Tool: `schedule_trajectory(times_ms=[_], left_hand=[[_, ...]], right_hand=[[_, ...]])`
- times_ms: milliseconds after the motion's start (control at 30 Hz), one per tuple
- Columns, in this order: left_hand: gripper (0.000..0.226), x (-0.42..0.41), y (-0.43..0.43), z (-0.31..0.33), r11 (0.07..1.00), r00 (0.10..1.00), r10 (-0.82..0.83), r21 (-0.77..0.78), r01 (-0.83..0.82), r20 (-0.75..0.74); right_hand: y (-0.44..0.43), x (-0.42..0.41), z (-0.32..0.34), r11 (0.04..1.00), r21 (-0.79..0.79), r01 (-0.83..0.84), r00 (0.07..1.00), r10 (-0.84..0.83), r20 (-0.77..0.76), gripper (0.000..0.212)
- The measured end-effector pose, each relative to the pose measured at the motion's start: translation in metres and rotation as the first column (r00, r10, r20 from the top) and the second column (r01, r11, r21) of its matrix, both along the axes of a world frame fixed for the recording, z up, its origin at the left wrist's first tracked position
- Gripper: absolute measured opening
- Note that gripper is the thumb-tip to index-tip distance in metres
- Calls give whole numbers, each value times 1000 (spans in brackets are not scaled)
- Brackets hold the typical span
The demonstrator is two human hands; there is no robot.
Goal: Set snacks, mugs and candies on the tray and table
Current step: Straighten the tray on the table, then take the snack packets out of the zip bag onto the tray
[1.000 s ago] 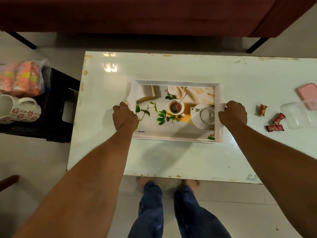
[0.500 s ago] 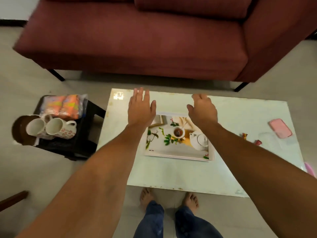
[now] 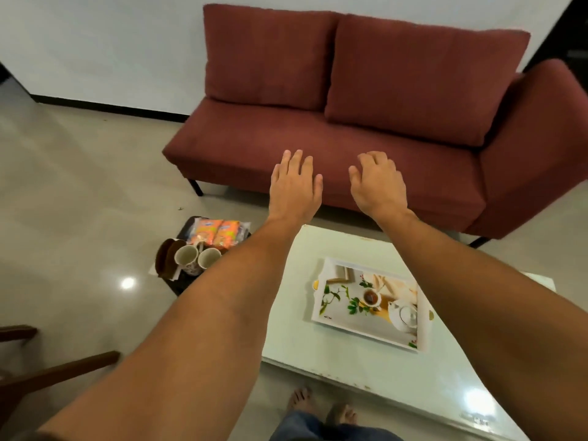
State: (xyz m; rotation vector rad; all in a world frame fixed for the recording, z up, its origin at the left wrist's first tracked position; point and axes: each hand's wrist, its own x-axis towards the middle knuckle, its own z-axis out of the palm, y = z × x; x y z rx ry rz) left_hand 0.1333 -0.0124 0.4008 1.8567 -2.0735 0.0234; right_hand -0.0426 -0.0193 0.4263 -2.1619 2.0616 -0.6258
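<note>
A maroon fabric sofa [image 3: 350, 138] with two back cushions stands against a white wall on a pale glossy floor [image 3: 79, 202]. In front of it sits a white glossy rectangular counter [image 3: 350, 370], its near edge chipped.

A white rectangular tray printed with a teapot, cup and leaves [image 3: 356, 327] lies flat on the counter, and nothing rests on it.

To the left of the counter is a small black side counter [image 3: 178, 289]. It carries two orange plastic snack packets [image 3: 218, 232] at the back. Just in front of them are two white patterned mugs [image 3: 197, 257], tipped with their mouths toward the camera. A brown curved object [image 3: 165, 261], too unclear to name, touches the left mug.

Both arms reach forward above the counter. The left hand [image 3: 294, 186] is palm down with its fingers straight, its grip apart on nothing. The right hand [image 3: 378, 183] hovers just beside it, fingers loosely bent, its grip likewise apart and empty. Both hands are well apart from the tray, mugs and packets.

Bare feet [image 3: 321, 409] and blue trouser legs show at the bottom, and dark wooden chair parts [image 3: 57, 374] at lower left.
</note>
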Motion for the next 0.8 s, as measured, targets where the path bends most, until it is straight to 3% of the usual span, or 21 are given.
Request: schedule_trajectory(times_ms=[433, 800], left_hand=[[55, 102, 14, 43, 954, 954, 300, 16, -300, 3], [50, 223, 21, 12, 899, 904, 427, 89, -428, 33]], right_hand=[[-15, 115, 28, 940, -7, -342, 937, 342, 72, 46], [-24, 242, -6, 874, 77, -480, 877, 477, 54, 40]])
